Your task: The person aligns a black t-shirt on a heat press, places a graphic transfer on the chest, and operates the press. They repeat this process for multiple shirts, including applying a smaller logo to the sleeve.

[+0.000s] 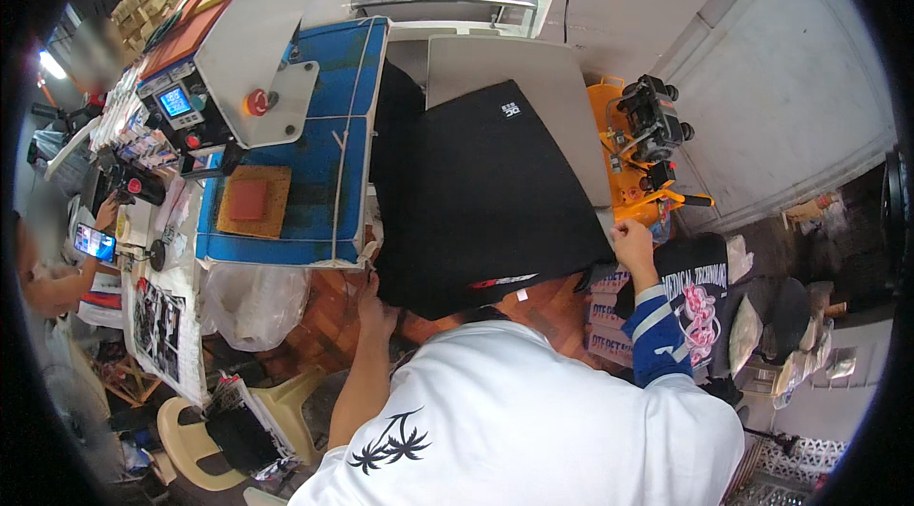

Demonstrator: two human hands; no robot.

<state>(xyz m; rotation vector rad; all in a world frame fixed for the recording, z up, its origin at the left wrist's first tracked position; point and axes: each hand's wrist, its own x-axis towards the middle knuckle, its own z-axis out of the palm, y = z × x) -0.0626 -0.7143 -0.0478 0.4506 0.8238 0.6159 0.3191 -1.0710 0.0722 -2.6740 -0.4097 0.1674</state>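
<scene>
A black shirt (476,182) with a small white print lies over a pale board (495,59) and hangs toward me, with a red-and-white mark near its lower edge. My left hand (376,301) is closed on the shirt's lower left edge, fingers partly hidden by cloth. My right hand (628,241) pinches the shirt's lower right corner at the board's edge. Left of the shirt is a blue pad (333,192) on a machine with a control panel (174,101), holding a red block (249,197) on a tan sheet.
An orange compressor (638,182) stands by the right wall, above folded printed garments (695,316) and boxes (609,320). At lower left are plastic bags (252,306) and a cream chair (190,439). Another person's arm (62,289) is beside a phone (95,239) at far left.
</scene>
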